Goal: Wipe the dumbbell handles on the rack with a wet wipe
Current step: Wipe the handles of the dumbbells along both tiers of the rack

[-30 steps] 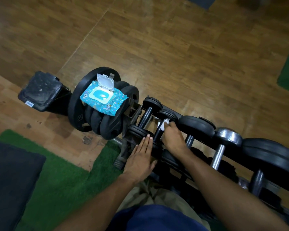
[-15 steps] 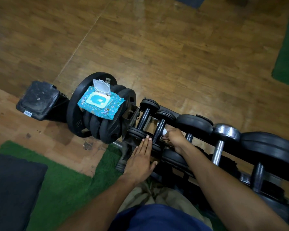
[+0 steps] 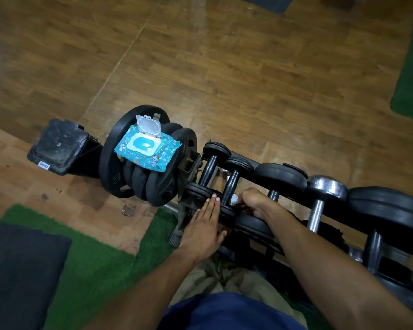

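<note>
Curled right hand (image 3: 254,203) pinches a wadded white wet wipe (image 3: 234,199) against the near end of the second dumbbell handle (image 3: 230,185) — only a small bit of wipe shows past the fingers. Left hand (image 3: 202,228) lies flat, fingers straight and together, palm down on the near head of the first dumbbell (image 3: 199,189) and the rack's end post, holding nothing. Below both forearms: khaki trousers and a blue shirt hem at the bottom edge.

Dumbbell rack (image 3: 248,160) runs from centre out to the right edge, loaded with black rubber-headed dumbbells; one chrome dumbbell (image 3: 327,189) stands among them, right of the working hand. Left of the rack's end, a stack of black weight plates (image 3: 138,179) stands on edge — on top of it lies a blue wet wipe pack (image 3: 150,148), its white flip lid standing open. Further left, a black boxy object (image 3: 57,146) sits on the floor. Green turf mat (image 3: 93,253) nearest, wood-pattern floor (image 3: 224,67) beyond.
</note>
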`<action>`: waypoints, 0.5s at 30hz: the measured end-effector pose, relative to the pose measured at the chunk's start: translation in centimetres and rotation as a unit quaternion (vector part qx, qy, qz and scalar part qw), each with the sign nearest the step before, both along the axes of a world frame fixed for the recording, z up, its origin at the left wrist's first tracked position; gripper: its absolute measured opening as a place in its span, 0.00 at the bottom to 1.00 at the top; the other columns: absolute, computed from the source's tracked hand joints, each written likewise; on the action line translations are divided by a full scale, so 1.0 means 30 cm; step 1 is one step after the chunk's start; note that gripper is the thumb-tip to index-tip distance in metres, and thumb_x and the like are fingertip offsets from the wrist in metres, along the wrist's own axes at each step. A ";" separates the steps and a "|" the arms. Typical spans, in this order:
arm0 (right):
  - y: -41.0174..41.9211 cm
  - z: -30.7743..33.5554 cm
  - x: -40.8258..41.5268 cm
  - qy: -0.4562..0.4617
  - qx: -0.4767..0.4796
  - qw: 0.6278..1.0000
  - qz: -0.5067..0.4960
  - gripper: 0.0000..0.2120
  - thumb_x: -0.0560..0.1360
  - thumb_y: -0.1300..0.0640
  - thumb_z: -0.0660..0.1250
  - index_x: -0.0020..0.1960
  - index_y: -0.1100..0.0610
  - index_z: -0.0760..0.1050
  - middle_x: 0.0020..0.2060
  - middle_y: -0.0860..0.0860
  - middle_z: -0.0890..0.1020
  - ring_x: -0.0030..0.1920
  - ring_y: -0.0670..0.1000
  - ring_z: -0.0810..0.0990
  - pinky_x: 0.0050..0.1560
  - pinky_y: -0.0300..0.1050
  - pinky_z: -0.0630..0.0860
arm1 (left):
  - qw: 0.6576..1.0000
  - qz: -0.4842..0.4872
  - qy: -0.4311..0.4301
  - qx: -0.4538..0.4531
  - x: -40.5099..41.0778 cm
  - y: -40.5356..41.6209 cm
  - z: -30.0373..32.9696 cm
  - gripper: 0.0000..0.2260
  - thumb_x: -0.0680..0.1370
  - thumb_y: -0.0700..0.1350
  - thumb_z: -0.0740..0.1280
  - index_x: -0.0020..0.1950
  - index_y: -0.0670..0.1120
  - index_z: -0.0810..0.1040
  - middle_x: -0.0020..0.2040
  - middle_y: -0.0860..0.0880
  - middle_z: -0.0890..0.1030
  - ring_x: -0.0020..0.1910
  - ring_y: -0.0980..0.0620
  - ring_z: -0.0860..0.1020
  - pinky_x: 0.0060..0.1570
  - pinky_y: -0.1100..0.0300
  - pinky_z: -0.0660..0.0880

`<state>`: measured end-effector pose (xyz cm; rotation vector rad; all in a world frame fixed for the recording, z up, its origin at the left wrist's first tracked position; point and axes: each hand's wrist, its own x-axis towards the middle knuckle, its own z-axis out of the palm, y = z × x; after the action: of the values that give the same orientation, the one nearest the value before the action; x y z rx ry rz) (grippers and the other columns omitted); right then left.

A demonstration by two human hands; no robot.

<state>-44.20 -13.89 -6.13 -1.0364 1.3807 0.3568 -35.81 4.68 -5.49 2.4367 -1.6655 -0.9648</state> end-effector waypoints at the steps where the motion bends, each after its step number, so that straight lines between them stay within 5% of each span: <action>1: -0.004 -0.009 0.002 0.007 -0.002 1.000 0.005 0.13 0.72 0.68 0.59 0.51 0.62 0.79 0.40 0.60 0.81 0.40 0.56 0.78 0.38 0.45 0.70 | 1.000 -0.002 -0.001 0.003 0.001 -0.001 0.001 0.42 0.83 0.58 0.62 0.84 0.46 0.36 0.84 0.51 0.36 0.83 0.54 0.39 0.80 0.54 0.46; 4: -0.001 0.000 0.005 0.015 -0.001 0.999 0.031 0.12 0.73 0.65 0.61 0.54 0.63 0.79 0.40 0.59 0.82 0.41 0.57 0.80 0.40 0.46 0.72 | 1.000 -0.008 -0.002 0.007 0.007 -0.002 0.001 0.42 0.83 0.57 0.62 0.84 0.46 0.36 0.84 0.51 0.36 0.83 0.54 0.39 0.81 0.53 0.47; 8: -0.005 0.004 0.011 0.019 -0.017 0.997 0.079 0.08 0.72 0.65 0.61 0.44 0.61 0.79 0.37 0.57 0.80 0.38 0.55 0.77 0.39 0.45 0.72 | 1.000 -0.017 -0.002 0.011 0.013 -0.002 -0.001 0.42 0.83 0.57 0.62 0.84 0.46 0.35 0.84 0.52 0.35 0.83 0.54 0.39 0.81 0.52 0.47; 11: -0.007 0.009 0.012 0.017 -0.014 0.996 0.086 0.12 0.71 0.66 0.62 0.49 0.62 0.82 0.42 0.61 0.84 0.41 0.56 0.80 0.42 0.46 0.74 | 1.000 -0.020 -0.002 0.016 0.015 -0.004 -0.001 0.43 0.82 0.57 0.62 0.83 0.46 0.34 0.83 0.52 0.34 0.83 0.54 0.39 0.82 0.52 0.48; 15: -0.002 0.047 0.011 0.005 0.010 0.994 0.106 0.10 0.66 0.71 0.65 0.38 0.63 0.84 0.34 0.56 0.84 0.38 0.55 0.81 0.40 0.43 0.76 | 0.999 -0.028 0.000 0.023 0.022 0.000 -0.009 0.43 0.82 0.57 0.61 0.83 0.46 0.33 0.83 0.51 0.34 0.83 0.54 0.39 0.81 0.51 0.49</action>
<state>-43.85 -13.95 -4.73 -1.1698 1.2767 0.5316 -35.14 4.68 -5.75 2.4303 -1.7392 -1.0222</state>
